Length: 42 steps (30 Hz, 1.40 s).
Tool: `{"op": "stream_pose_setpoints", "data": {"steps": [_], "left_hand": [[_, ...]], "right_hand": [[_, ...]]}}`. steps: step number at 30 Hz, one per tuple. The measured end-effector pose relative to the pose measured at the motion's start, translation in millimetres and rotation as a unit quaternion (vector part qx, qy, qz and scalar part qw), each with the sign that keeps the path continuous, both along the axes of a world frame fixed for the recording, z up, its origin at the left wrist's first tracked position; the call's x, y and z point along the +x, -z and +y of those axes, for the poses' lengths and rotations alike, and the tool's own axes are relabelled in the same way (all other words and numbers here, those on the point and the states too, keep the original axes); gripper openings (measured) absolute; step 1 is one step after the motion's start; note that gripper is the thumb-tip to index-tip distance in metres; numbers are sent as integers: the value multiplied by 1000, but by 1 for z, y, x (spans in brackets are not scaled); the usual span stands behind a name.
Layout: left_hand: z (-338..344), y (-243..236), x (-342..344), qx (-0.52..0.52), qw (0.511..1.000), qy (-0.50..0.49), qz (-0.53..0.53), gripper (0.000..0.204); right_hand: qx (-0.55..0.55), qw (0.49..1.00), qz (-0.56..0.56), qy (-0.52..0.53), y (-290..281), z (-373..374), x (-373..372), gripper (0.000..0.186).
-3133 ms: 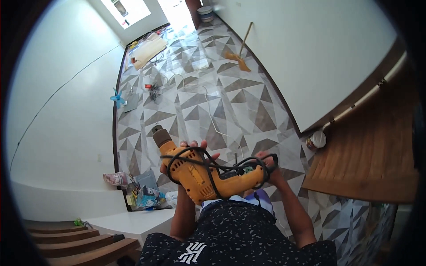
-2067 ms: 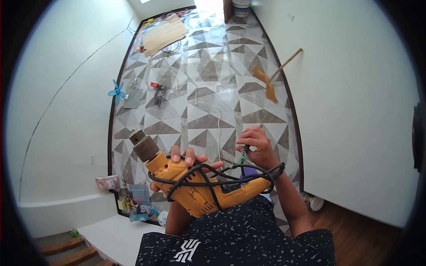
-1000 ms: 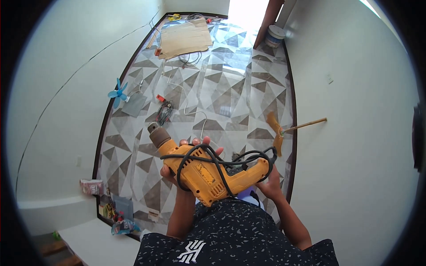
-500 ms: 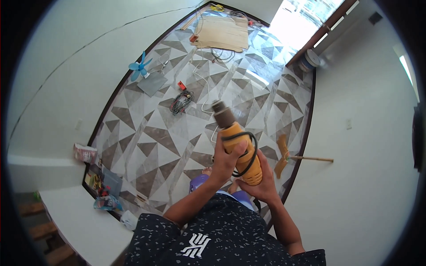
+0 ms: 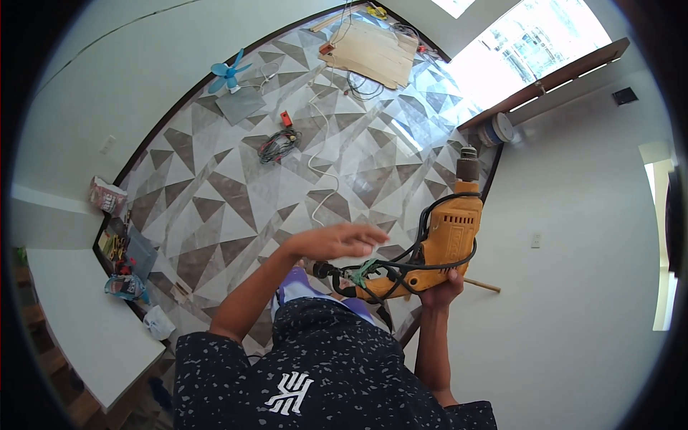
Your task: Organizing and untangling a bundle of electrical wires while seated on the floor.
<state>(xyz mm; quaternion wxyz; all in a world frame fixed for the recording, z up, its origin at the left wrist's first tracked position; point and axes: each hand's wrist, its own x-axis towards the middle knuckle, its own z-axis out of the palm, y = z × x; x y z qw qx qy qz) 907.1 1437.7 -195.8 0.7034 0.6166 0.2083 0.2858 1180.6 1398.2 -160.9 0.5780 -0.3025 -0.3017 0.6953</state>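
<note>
My right hand [image 5: 441, 290] grips a yellow power drill [image 5: 453, 228] from below, near where its body meets the handle. The drill's metal chuck [image 5: 468, 163] points away from me, toward the far wall, and no bit can be made out in it. A black power cord [image 5: 419, 240] is looped around the drill's body and handle. Something green, like a strip or tie [image 5: 364, 271], is wound on the cord near the handle's end. My left hand [image 5: 342, 241] hovers left of the drill, fingers stretched out, holding nothing. The cord's bunched end lies just below it.
On the tiled floor ahead lie a cable bundle [image 5: 278, 147], a blue fan blade [image 5: 226, 76], a grey sheet [image 5: 240, 106], a white cable [image 5: 315, 168] and a wooden board [image 5: 369, 54]. A bucket [image 5: 496, 130] stands by the right wall. Bags [image 5: 107, 196] sit at left beside a white ledge [image 5: 86, 322].
The drill has swung to the right and turned so its side faces me. My left hand has let go of it and moved left. My right hand still holds it.
</note>
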Motion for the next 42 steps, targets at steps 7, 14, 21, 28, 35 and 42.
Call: {"op": "stream_pose_setpoints", "data": {"steps": [7, 14, 21, 28, 35, 42], "left_hand": [[8, 24, 29, -68, 983, 162, -54, 49], [15, 40, 41, -72, 987, 126, -68, 32], [11, 16, 39, -44, 997, -29, -55, 22], [5, -4, 42, -152, 975, -125, -106, 26], [-12, -27, 44, 43, 987, -69, 137, 24], [-27, 29, 59, -252, 952, -117, -129, 24]], "right_hand": [[15, 999, -10, 46, 14, -1, 25, 79], [39, 998, 2, 46, 3, 2, 22, 84], [93, 994, -13, 59, 1, 7, 39, 73], [80, 991, -39, 99, -9, 6, 38, 82], [116, 991, 12, 60, -10, 5, 33, 75], [123, 991, -40, 27, -12, -1, 23, 82]]}}
